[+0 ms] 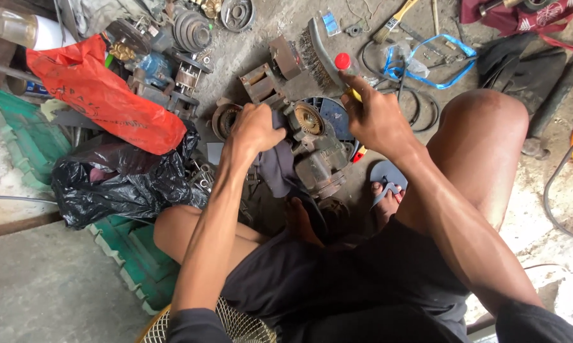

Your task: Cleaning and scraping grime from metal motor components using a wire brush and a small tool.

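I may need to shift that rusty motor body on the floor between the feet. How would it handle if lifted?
The motor body looks like cast metal, so probably heavy and stiff. Its rounded, grimy housing may slip or roll. The left hand presses a dark cloth against it.

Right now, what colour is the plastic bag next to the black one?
The plastic bag is bright red-orange; the head view shows it best.

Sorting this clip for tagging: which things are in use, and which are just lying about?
In use: left hand gripping dark cloth; rusty motor part; right hand holding wire brush.

Lying about: orange bag, black bag, paintbrush, blue strap.
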